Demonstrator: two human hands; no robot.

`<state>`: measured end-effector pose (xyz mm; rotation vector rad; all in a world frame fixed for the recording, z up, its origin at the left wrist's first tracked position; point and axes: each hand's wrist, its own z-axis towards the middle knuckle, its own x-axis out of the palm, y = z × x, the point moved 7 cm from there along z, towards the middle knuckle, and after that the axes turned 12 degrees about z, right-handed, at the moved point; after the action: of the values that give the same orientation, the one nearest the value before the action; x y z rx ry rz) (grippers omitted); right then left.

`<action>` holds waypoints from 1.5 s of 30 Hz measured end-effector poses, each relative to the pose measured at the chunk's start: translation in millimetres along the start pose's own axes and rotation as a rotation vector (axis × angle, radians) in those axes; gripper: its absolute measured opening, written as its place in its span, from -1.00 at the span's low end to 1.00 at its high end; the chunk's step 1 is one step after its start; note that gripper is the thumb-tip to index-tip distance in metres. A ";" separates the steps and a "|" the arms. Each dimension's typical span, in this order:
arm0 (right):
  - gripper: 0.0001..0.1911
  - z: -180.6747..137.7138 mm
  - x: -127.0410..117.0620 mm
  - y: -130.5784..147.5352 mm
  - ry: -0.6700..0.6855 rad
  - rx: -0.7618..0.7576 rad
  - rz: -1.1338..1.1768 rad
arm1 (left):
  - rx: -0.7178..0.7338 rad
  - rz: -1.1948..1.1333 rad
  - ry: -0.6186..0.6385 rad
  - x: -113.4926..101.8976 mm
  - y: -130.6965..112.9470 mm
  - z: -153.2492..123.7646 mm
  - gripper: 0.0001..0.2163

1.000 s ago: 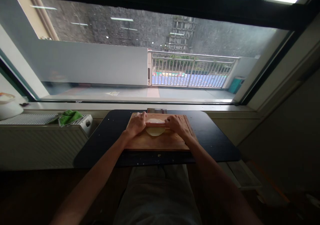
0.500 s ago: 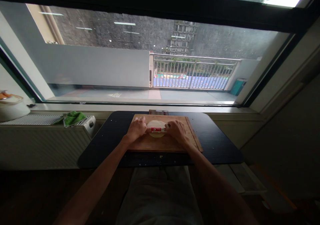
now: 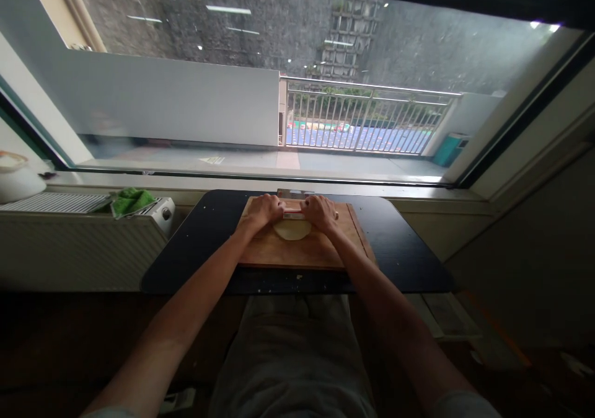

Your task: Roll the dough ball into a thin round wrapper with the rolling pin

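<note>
A flat round of dough [image 3: 292, 230] lies on a wooden cutting board [image 3: 297, 257]. Across its far part rests a rolling pin [image 3: 292, 213] with a red and white label or wrap around the middle. My left hand [image 3: 266, 210] is closed over the pin's left end, and my right hand [image 3: 320, 211] is closed over the right end. A short tip of the pin pokes out beyond the right hand. The fingers cover much of the pin, and the pin hides the dough's far edge.
The board sits on a dark table [image 3: 186, 244] with rounded corners and small crumbs. Behind the board lies a small flat item [image 3: 295, 193], its kind unclear. To the left, a radiator [image 3: 83, 244] carries a green cloth [image 3: 132, 201] and a white container [image 3: 18, 179]. A window fills the far side.
Both hands have pushed the rolling pin away from me, from the middle of the dough to its far part. The camera view has tilted slightly downward.
</note>
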<state>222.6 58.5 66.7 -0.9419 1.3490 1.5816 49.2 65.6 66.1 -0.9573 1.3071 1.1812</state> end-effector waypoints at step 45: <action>-0.25 19.1 10.9 -19.2 0.020 -0.109 -0.042 | 0.022 -0.002 -0.189 19.7 17.6 23.3 -0.40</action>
<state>235.9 80.2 52.3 -1.0485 1.2584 1.6309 34.6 93.5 50.2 -0.8094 1.1656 1.2224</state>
